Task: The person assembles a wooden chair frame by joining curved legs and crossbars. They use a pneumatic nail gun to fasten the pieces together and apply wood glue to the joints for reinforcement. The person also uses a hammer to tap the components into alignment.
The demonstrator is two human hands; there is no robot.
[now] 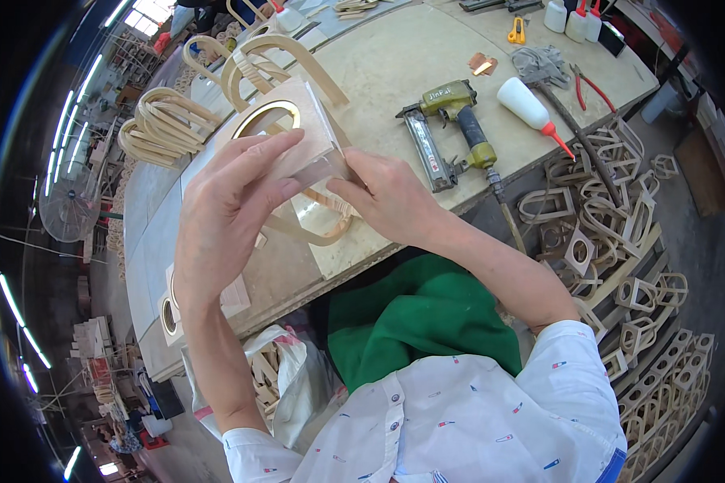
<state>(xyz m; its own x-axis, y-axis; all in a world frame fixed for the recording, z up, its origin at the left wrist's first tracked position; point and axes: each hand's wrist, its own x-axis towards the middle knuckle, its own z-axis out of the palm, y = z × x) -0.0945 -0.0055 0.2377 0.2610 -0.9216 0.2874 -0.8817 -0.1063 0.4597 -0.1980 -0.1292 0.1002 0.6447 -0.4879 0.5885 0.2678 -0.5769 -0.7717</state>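
Above the table, both hands grip a pale wooden panel [312, 121] with a large round hole lined by a gold-coloured ring [286, 105]. My left hand [232, 185] lies along its near left side, fingers over the face below the ring and thumb underneath. My right hand [391, 193] pinches the right corner between thumb and fingers. Between the two hands a smooth, shiny lower edge shows; its material I cannot tell. Just beneath sits a bent wooden hoop [326, 237], partly covered by the panel and hands.
Right of my hands lie a green nail gun [449, 121] with its hose, a white glue bottle [528, 105] with red tip, and red pliers [592, 87]. Bent wooden hoops [165, 125] stand at left. A white sack [294, 366] hangs below the table edge; wooden frames [640, 294] pile at right.
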